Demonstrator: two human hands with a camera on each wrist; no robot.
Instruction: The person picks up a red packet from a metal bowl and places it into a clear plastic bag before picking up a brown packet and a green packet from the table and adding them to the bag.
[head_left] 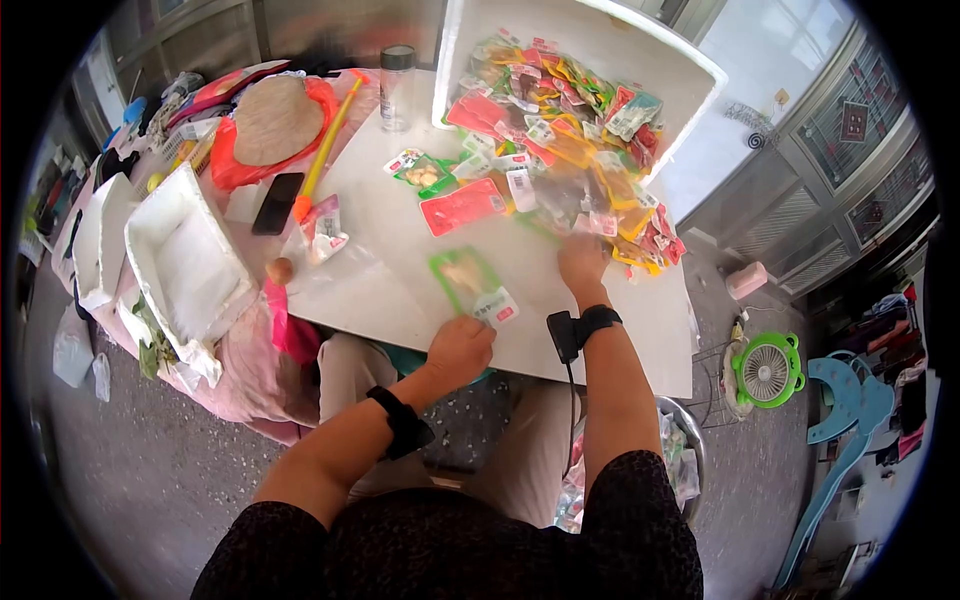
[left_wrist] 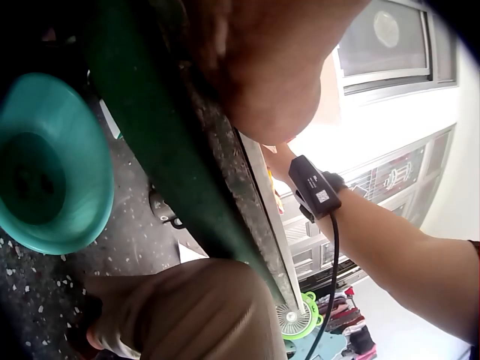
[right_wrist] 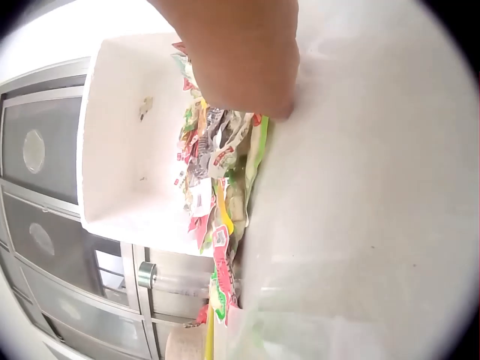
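In the head view a green-edged clear packet (head_left: 466,282) lies blurred on the pale table near its front edge. My left hand (head_left: 460,352) is at the packet's near corner, its fingertips hidden, so a grip cannot be made out; the left wrist view shows this hand (left_wrist: 270,67) large above the table edge. My right hand (head_left: 584,268) reaches to the near side of a heap of colourful packets (head_left: 570,150), beside a blurred green-edged one. Its fingertips are hidden in the right wrist view too, where the hand (right_wrist: 244,60) covers part of the heap.
A white foam box (head_left: 690,60) on its side stands behind the heap. A clear jar (head_left: 397,90), a phone (head_left: 278,204), a yellow stick (head_left: 330,140) and an empty foam tray (head_left: 195,260) are to the left. Below the table are a teal basin (left_wrist: 90,180) and a metal bowl (head_left: 696,440).
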